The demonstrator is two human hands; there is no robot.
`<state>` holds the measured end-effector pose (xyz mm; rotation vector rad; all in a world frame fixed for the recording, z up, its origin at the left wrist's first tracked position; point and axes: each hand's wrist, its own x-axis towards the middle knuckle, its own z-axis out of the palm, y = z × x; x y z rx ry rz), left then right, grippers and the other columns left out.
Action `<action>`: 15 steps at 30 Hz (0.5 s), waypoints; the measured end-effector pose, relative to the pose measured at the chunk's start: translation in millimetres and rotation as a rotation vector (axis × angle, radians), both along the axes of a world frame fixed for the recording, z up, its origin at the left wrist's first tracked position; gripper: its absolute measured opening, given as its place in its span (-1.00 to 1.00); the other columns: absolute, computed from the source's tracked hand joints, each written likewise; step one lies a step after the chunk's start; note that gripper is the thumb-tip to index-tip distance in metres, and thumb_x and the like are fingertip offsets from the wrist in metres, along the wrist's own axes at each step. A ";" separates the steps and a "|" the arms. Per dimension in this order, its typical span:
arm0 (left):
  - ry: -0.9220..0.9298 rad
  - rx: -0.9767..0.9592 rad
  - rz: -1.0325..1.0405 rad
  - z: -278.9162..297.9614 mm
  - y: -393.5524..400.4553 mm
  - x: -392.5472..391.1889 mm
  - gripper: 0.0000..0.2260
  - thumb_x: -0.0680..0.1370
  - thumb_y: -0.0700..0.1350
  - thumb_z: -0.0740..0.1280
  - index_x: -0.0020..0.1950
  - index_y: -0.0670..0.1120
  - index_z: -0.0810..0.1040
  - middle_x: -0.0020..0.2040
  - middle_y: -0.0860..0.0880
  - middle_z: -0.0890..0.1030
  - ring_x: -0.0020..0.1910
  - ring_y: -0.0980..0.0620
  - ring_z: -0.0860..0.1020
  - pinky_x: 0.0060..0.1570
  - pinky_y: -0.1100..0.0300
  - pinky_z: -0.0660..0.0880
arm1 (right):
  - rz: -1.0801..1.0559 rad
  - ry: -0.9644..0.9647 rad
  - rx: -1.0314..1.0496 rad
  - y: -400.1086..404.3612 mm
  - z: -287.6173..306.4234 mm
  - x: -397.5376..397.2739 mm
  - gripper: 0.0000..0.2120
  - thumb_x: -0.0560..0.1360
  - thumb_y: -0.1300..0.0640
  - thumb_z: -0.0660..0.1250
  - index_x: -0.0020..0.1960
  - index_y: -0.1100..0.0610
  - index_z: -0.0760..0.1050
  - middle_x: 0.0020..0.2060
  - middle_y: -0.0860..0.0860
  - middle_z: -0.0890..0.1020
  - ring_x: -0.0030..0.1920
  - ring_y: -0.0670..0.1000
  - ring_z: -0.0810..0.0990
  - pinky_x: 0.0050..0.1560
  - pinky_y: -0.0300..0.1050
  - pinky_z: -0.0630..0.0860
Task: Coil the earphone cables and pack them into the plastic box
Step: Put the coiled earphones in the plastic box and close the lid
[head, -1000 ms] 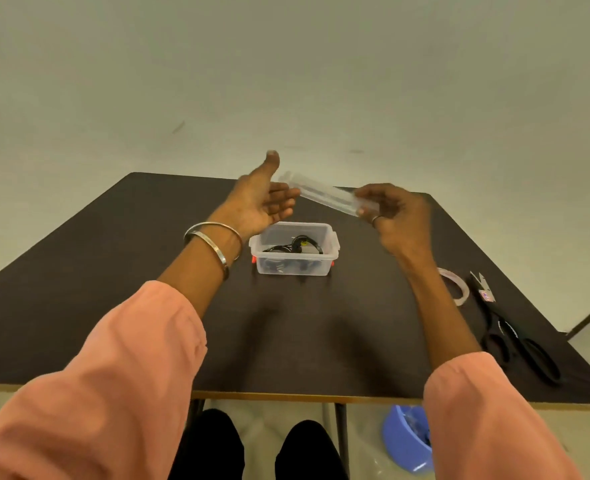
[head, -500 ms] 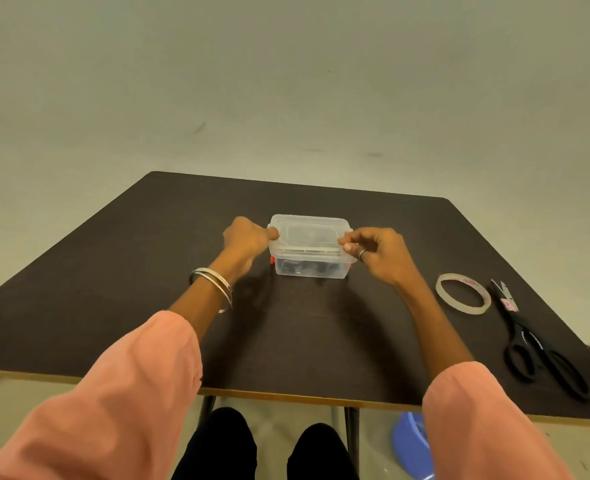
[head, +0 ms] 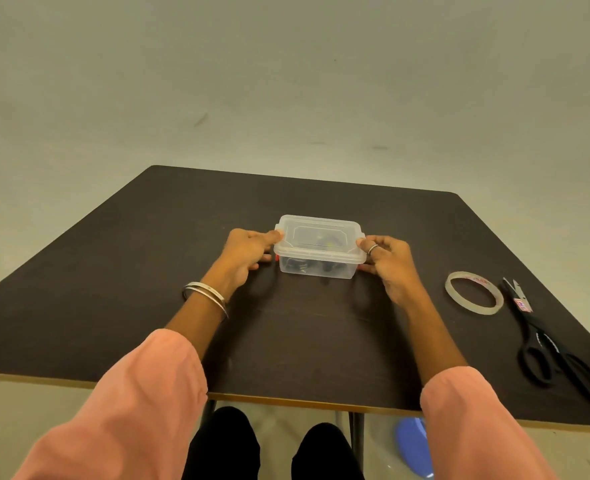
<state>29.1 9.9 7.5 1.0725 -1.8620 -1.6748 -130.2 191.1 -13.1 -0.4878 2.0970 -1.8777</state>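
Now closing up, by the look of it: clear rectangular plastic box sitting mid-way across the dark brown table, translucent lid already laid on top, dark coiled earphone cables dimly visible through the near wall. Left hand curled against the left end, thumb tip pressing on the lid's corner, fingers tucked low beside the red side clip. Right hand mirrored at the right end, ringed finger bent onto the lid's edge, lower fingers touching the box wall. Both pinching box and lid from the ends, not spread.

Best done by pressing evenly on both ends at once, then running thumbs along the rim so no corner rides up; probably worth checking that no cable loop sits trapped under the lip. Whether the clips are latched cannot be told.

Plenty of bare table in front of and behind the box, well away from every edge. Off to the right, a flat roll of clear adhesive tape and, just beyond it, black-handled scissors lying near the right edge; so safer to slide the box leftward or toward the body.
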 end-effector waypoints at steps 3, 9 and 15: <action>-0.021 -0.028 -0.013 -3.3 -0.5 -1.5 -0.71 0.51 0.07 0.36 0.04 -0.13 0.62 -0.04 -0.02 0.67 -0.12 0.07 0.59 -0.21 0.16 0.39 | -0.007 -0.019 -0.025 0.8 -5.3 2.3 -0.78 0.51 0.08 0.37 0.03 0.23 0.58 -0.06 0.10 0.69 -0.07 0.04 0.69 -0.04 -0.04 0.64; 0.002 -0.075 -0.025 -16.5 4.7 -6.9 -0.62 0.54 0.11 0.26 -0.04 -0.21 0.62 -0.12 -0.08 0.61 -0.20 0.05 0.49 -0.21 0.21 0.38 | -0.018 0.091 0.044 3.1 -10.8 7.9 -0.78 0.54 -0.02 0.30 -0.04 0.10 0.64 -0.12 0.01 0.70 -0.13 -0.04 0.69 -0.06 -0.14 0.63; 0.018 -0.187 0.050 -25.7 9.9 -12.5 -0.64 0.53 0.13 0.24 -0.31 -0.10 0.52 -0.31 -0.02 0.55 -0.29 0.04 0.48 -0.25 0.12 0.38 | -0.068 0.166 0.119 2.1 -12.7 5.4 -0.68 0.54 -0.10 0.27 -0.04 0.13 0.64 -0.26 0.03 0.68 -0.35 -0.09 0.58 -0.26 -0.27 0.49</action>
